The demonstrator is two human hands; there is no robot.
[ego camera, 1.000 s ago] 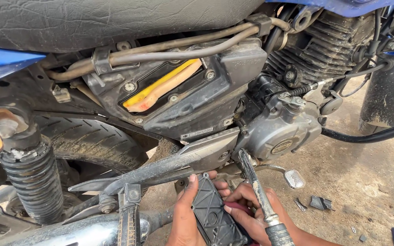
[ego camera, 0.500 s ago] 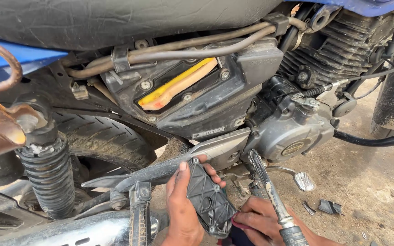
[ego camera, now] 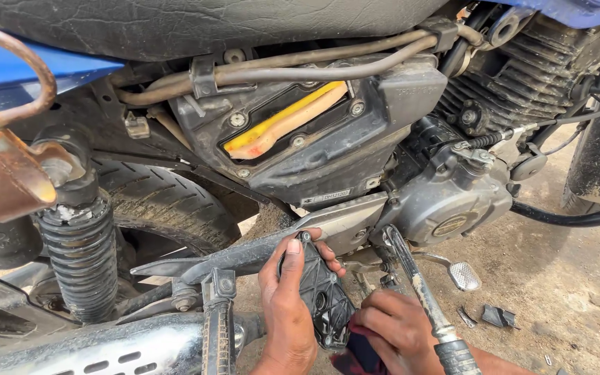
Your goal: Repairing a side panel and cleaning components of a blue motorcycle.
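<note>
Below, both hands (ego camera: 335,312) grip ribbed black plastic footrest (ego camera: 322,295), beside scuffed metal kick lever (ego camera: 418,288).

One small rectangular label (ego camera: 332,196), pale with dark print, sits on the black air-filter housing (ego camera: 355,139), just above the left hand's fingers (ego camera: 293,246).

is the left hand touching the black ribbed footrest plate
Touching. The head view shows the left hand wrapped around the edge of the black ribbed footrest plate, thumb pressed along its left side and fingers curling over its top, with no gap.
</note>
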